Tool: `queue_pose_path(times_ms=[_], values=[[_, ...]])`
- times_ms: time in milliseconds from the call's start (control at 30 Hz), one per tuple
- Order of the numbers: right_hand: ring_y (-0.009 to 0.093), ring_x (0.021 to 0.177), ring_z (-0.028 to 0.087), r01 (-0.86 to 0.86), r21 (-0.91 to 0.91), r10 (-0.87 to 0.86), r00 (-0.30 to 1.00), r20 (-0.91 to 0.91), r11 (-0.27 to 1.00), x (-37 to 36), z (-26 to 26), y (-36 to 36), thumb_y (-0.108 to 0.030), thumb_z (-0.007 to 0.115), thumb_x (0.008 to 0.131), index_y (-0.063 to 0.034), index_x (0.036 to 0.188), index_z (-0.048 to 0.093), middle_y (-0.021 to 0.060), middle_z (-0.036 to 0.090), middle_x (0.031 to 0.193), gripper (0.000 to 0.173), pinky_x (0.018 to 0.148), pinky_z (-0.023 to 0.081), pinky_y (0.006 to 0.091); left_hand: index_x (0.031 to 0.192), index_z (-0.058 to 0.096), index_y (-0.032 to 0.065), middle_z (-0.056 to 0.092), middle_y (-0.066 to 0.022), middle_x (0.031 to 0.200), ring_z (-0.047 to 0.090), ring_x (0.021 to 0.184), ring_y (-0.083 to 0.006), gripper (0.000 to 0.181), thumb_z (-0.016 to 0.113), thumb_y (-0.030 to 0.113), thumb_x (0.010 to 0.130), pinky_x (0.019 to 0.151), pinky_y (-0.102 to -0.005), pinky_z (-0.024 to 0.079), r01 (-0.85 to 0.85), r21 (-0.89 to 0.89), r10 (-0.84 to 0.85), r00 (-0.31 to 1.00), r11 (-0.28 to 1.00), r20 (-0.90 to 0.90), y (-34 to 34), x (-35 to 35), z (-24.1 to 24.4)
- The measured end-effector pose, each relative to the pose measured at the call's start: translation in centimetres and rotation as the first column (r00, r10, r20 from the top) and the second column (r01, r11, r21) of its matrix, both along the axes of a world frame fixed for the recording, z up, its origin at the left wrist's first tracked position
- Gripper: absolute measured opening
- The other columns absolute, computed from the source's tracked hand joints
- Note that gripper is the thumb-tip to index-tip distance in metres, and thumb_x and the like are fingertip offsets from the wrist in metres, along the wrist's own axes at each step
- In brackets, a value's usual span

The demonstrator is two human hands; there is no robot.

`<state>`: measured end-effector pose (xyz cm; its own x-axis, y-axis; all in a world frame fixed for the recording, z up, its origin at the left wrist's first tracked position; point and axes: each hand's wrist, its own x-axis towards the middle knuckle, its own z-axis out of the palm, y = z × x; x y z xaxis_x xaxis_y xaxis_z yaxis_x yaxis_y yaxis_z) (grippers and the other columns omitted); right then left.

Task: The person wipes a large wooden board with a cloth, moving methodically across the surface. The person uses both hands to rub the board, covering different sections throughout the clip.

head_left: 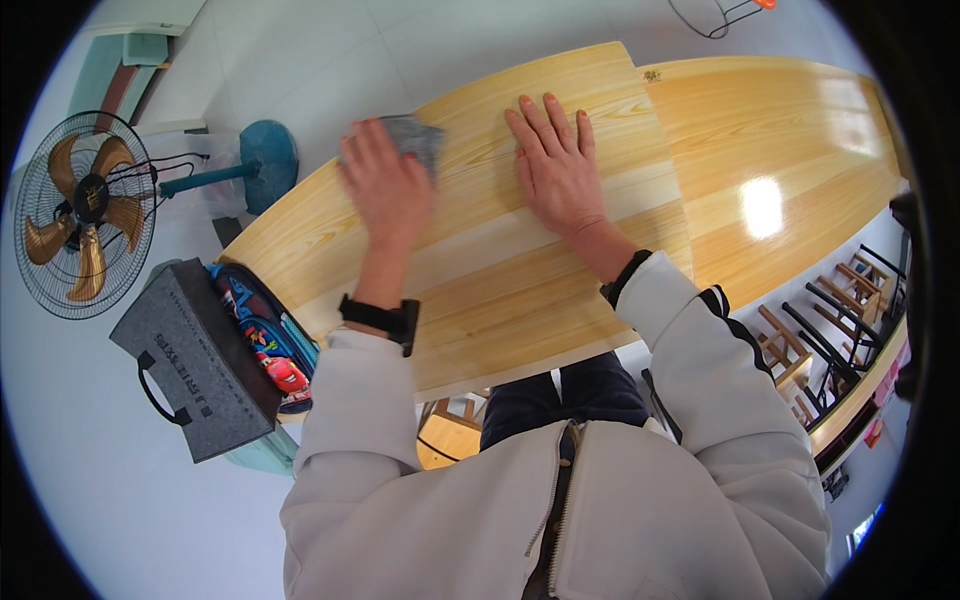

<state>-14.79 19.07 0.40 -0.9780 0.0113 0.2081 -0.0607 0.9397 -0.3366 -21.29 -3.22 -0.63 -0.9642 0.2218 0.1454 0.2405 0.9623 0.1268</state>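
Note:
My left hand [386, 184] presses a grey cloth [421, 142] onto the far edge of a light wooden tabletop [517, 300]. Part of the cloth is hidden under the palm, and the hand looks slightly blurred. To its right, my right hand [561, 169] rests on the same wood with its fingers spread and nothing held. Both wrists wear dark bands.
A grey felt bag [199, 360] and a colourful pencil case [274, 345] sit at the tabletop's left end. Beyond stands a fan [90, 199] with a blue base. A second table [772, 165] adjoins on the right; wooden stools [795, 360] are beside it.

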Motion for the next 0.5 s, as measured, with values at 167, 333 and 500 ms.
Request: queue_pose_path(times_ms=[167,333,500], values=[[0.028,0.151,0.029,0.015,0.005,-0.015,1.0,0.005,1.0,0.4,-0.7,0.3,-0.032,0.052,0.102,-0.0158,0.146,0.051,0.0042,0.044,0.157,0.047,0.122,0.017,0.0577,0.155,0.028,-0.0053,0.026,-0.0283,0.162,0.021,0.151,-0.0483,0.071,0.049,0.025,0.094,0.119,-0.0628,0.018,-0.157,0.032,0.156,0.987,0.987,0.04,-5.9,7.8,-0.9],[0.028,0.152,0.027,0.017,-0.025,-0.016,0.999,0.028,1.0,0.6,-0.2,0.5,-0.041,0.05,0.103,-0.0153,0.147,0.051,0.0046,0.042,0.158,0.051,0.123,0.015,0.0575,0.153,0.032,-0.0091,0.025,-0.0313,0.161,0.018,0.15,-0.0523,0.072,0.047,0.022,0.09,0.118,-0.0679,0.012,0.107,0.058,-0.121,0.927,0.993,0.356,-1.7,20.0,2.3],[0.03,0.153,0.026,-0.034,-0.099,0.038,0.998,0.045,0.994,0.6,-0.2,0.9,-0.044,0.048,0.103,-0.0126,0.148,0.05,0.0062,0.042,0.159,0.055,0.124,0.014,0.0558,0.149,0.037,-0.0101,0.029,-0.03,0.159,0.021,0.149,-0.0521,0.071,0.049,0.026,0.089,0.117,-0.0681,0.013,0.352,0.177,-0.39,0.881,0.919,0.27,4.3,16.2,2.5]])
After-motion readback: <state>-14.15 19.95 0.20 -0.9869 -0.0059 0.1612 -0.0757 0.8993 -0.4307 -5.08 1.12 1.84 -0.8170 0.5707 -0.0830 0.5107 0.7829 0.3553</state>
